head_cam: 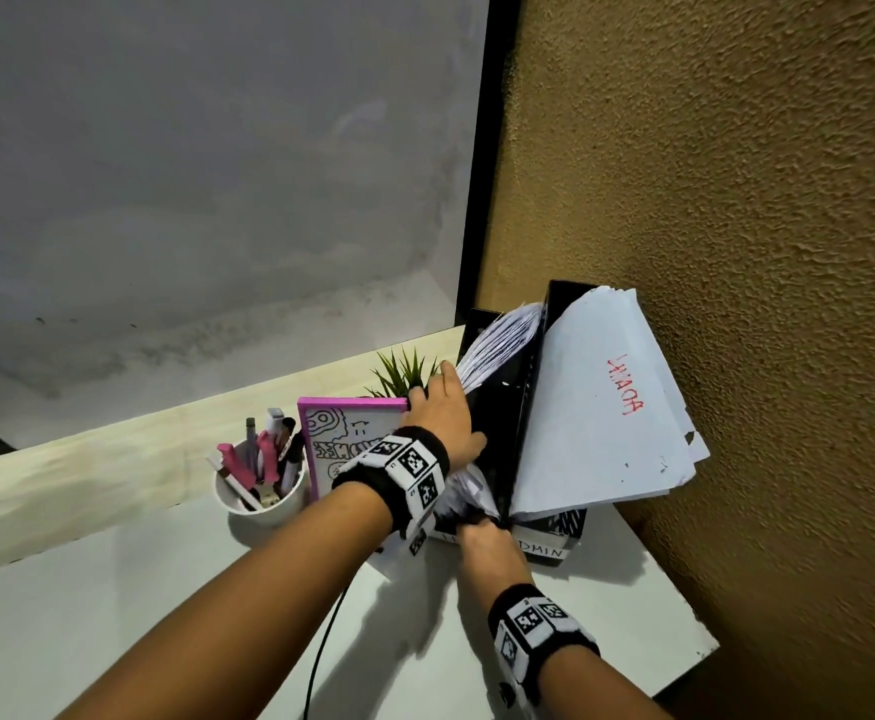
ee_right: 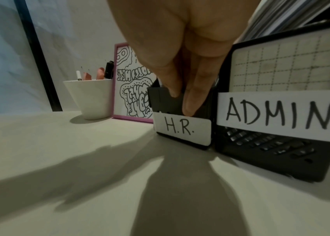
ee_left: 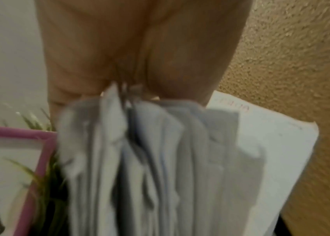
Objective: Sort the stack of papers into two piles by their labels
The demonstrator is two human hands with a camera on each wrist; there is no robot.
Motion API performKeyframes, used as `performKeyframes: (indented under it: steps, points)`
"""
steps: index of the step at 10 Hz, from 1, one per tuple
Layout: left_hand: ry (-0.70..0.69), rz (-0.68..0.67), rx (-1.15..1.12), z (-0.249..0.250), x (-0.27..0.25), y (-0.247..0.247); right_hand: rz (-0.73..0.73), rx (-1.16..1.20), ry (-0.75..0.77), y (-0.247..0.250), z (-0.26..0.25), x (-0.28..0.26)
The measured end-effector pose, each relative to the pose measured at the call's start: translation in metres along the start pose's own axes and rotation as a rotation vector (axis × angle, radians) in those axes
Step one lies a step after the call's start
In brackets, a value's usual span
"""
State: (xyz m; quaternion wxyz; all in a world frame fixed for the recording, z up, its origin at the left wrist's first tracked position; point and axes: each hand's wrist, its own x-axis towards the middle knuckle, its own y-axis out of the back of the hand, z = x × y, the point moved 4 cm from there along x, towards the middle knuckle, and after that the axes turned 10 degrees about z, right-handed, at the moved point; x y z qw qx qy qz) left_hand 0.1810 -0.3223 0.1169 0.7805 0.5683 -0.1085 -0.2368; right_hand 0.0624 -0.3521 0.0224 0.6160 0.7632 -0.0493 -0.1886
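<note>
Two black file holders stand side by side against the wall. The left holder (ee_right: pixel 160 102) bears an H.R. label (ee_right: pixel 182 129); the right holder (ee_right: pixel 281 151) bears an ADMIN label (ee_right: pixel 279 115). White sheets marked ADMIN in red (head_cam: pixel 596 407) lean out of the right holder. My left hand (head_cam: pixel 443 413) grips the top of a fanned bundle of papers (head_cam: pixel 497 340) standing in the H.R. holder; the sheets' edges (ee_left: pixel 160 151) reach my palm (ee_left: pixel 139 47). My right hand (head_cam: pixel 487 543) presses straight fingers (ee_right: pixel 188 108) on the H.R. holder's front wall.
A white cup of pens (head_cam: pixel 261 491), a pink-framed drawing (head_cam: pixel 344 444) and a small green plant (head_cam: pixel 406 374) stand left of the holders. The textured tan wall (head_cam: pixel 736 200) is close on the right. A black cable (head_cam: pixel 326 641) crosses the white desk (head_cam: pixel 165 589).
</note>
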Motion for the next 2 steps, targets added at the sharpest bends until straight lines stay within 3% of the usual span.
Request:
performKeyframes:
  steps: [1,2]
  points:
    - [0.03,0.163,-0.196,-0.02,-0.027,0.025,0.021,0.036,0.025,-0.004,0.002,-0.004]
    - [0.13,0.213,-0.399,-0.079,-0.078,0.018,0.127,0.125,0.077,0.0,0.007,-0.021]
